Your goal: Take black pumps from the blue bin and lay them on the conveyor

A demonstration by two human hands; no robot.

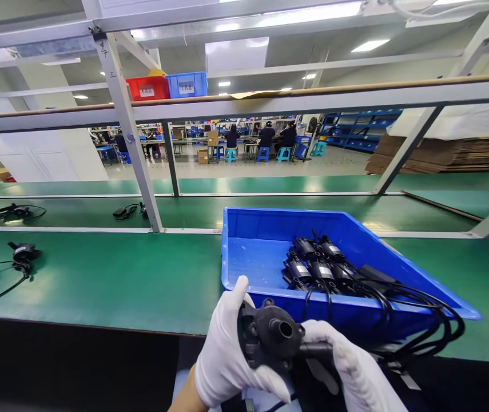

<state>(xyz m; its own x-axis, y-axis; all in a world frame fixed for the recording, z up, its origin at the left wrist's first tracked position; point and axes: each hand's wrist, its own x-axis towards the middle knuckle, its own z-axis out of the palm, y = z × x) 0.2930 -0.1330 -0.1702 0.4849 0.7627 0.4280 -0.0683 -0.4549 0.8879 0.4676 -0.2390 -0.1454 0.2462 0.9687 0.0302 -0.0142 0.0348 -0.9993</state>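
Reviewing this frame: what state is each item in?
left hand: gloved, gripping the black pump.
right hand: gloved, closed on the black pump's other end.
black pump: held up, port facing the camera.
blue bin: open, partly filled.
binned pumps: piled at the right, cables draped over the rim.
loose pump: lying untouched on the green bench.

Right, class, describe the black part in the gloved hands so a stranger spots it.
Find the blue bin on the green bench. Below its near wall, a left hand and right hand in white gloves hold a black part. Unlike the silver-labelled ones inside, it is held, nozzle showing.
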